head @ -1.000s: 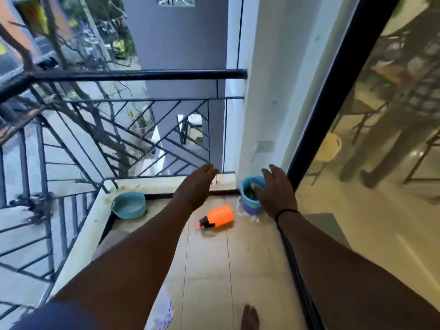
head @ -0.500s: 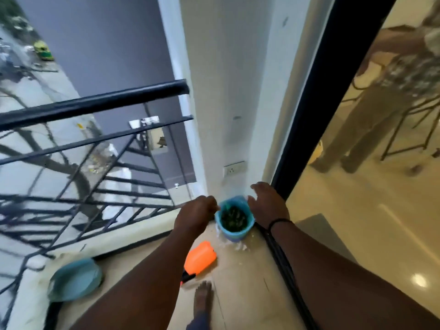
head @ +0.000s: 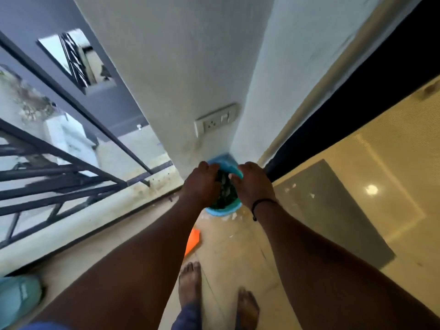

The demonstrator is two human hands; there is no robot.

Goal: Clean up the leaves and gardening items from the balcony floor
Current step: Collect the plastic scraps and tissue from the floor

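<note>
Single head-worn wide-angle camera, looking steeply down and forward along both forearms, close above the blue bucket [head: 222, 210] in the balcony corner, wall socket [head: 215, 122] above the bucket, bare feet near the lower edge.

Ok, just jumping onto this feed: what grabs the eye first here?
Both hands meet at a blue bucket full of dark green leaves, tucked in the corner where the white wall meets the dark door frame: the left hand at its left rim, the right hand at its right rim. Just behind the left forearm, an orange item lies on the tiled floor, and a teal basin sits at the far left edge below the black railing.
</note>
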